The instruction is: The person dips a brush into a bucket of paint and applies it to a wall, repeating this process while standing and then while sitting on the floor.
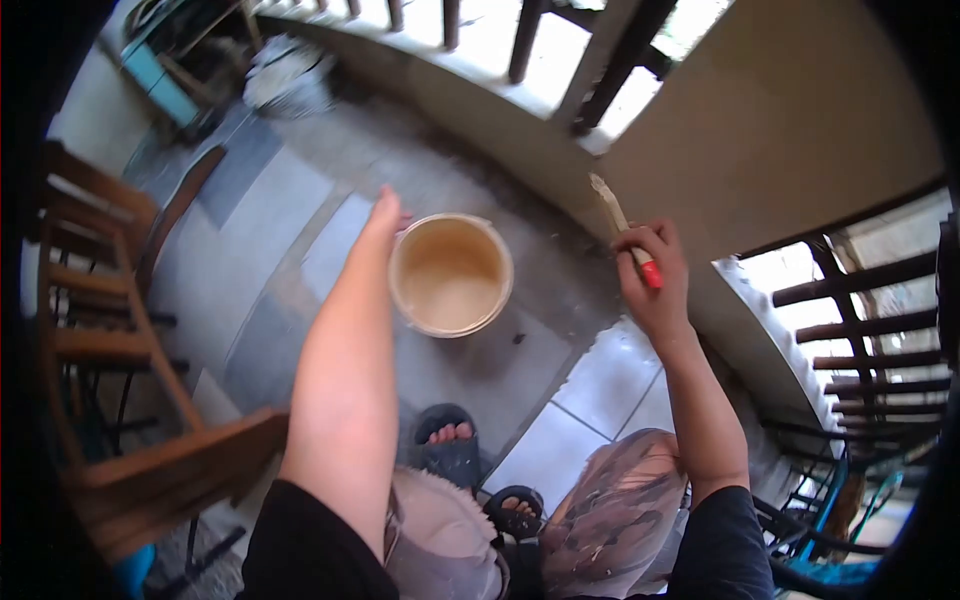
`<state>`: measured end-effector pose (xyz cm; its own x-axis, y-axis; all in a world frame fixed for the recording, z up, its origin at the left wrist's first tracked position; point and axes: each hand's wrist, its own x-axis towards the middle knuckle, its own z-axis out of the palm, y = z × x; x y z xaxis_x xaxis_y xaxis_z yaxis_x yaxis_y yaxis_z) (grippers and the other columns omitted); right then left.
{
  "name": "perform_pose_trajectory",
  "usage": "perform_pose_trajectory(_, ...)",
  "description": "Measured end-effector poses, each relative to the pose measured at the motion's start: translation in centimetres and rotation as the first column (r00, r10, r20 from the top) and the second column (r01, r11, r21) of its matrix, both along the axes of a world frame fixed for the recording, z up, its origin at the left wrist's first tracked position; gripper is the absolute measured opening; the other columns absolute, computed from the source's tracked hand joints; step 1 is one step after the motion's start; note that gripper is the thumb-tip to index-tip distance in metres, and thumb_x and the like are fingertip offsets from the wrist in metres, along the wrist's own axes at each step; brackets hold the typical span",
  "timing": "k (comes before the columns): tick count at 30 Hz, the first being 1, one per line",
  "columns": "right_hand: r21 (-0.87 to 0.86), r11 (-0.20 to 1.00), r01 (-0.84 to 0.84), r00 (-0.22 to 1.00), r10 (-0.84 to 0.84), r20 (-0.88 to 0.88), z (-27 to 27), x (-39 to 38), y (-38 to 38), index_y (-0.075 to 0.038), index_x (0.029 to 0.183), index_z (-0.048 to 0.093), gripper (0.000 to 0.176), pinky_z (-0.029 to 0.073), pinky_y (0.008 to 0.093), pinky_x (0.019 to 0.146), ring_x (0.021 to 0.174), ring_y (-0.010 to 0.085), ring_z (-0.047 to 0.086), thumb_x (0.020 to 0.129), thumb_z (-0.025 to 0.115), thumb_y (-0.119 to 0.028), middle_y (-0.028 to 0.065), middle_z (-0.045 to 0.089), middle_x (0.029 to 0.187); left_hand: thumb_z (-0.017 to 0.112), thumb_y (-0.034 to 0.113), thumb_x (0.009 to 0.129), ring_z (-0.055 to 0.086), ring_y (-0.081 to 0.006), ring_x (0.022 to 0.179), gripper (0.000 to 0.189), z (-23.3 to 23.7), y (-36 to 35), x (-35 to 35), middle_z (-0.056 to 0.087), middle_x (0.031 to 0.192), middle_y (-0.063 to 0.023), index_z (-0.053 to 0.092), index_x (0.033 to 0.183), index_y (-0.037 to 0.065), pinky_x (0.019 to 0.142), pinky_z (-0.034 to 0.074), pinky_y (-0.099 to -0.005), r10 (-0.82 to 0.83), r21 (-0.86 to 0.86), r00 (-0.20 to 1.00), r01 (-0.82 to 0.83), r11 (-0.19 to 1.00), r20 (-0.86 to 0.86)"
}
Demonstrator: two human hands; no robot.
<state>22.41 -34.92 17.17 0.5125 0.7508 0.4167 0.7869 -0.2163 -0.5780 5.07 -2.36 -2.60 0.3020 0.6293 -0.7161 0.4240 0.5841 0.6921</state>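
A round beige bucket (452,274) hangs in front of me above the floor, its inside coated pale tan. At its upper left rim is my left hand (390,212), a thumb and part of the fingers showing, closed at the bucket's edge. My right hand (655,270), to the right of the bucket, is closed round a paintbrush (612,208). The brush has a light wooden handle with a red end, and its pale tip points up and left towards the beige wall (780,120).
Wooden chairs (100,350) stand at the left. A white sack (288,78) lies at the back left near a turquoise object (160,85). Barred openings (480,40) run above the low wall. Grey and white tiles (600,385) cover the floor; dark-framed furniture (810,500) is at lower right.
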Motion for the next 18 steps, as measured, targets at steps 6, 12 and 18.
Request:
perform_pose_trajectory(6, 0.050, 0.949, -0.311, 0.873, 0.306, -0.379, -2.8, -5.3, 5.2, -0.007, 0.085, 0.063, 0.014, 0.046, 0.0343, 0.071, 0.079, 0.0277, 0.057, 0.072, 0.062, -0.003, 0.0111, 0.054, 0.084, 0.018, 0.065, 0.088, 0.054, -0.0265, 0.092, 0.078, 2.0, -1.1, 0.0, 0.056, 0.109, -0.0183, 0.052, 0.113, -0.001, 0.073, 0.047, -0.0426, 0.074, 0.086, 0.995, -0.068, 0.994, -0.063)
perform_pose_trajectory(12, -0.289, 0.838, -0.462, 0.855, 0.334, -0.397, -8.4, -6.9, 9.9, -0.007, 0.085, 0.065, 0.013, 0.047, 0.0382, 0.072, 0.081, 0.0322, 0.059, 0.074, 0.061, -0.010, 0.0152, 0.059, 0.085, 0.017, 0.065, 0.088, 0.056, -0.0279, 0.086, 0.077, 3.2, -0.7, -1.6, 0.057, 0.109, -0.0152, 0.053, 0.112, 0.001, 0.072, 0.046, -0.0429, 0.008, -0.051, 0.981, -0.018, 0.999, -0.193)
perform_pose_trajectory(18, -0.530, 0.707, -0.469, 0.883, 0.353, -0.309, -12.3, -8.6, 13.9, -0.006, 0.082, 0.066, 0.013, 0.048, 0.0419, 0.074, 0.082, 0.0332, 0.061, 0.074, 0.059, -0.012, 0.0169, 0.063, 0.084, 0.013, 0.056, 0.091, 0.059, -0.0298, 0.094, 0.079, 0.1, 0.4, -4.2, 0.059, 0.106, -0.0245, 0.060, 0.101, -0.007, 0.082, 0.044, -0.0445, -0.268, 0.238, 0.688, 0.546, 0.804, -0.674)
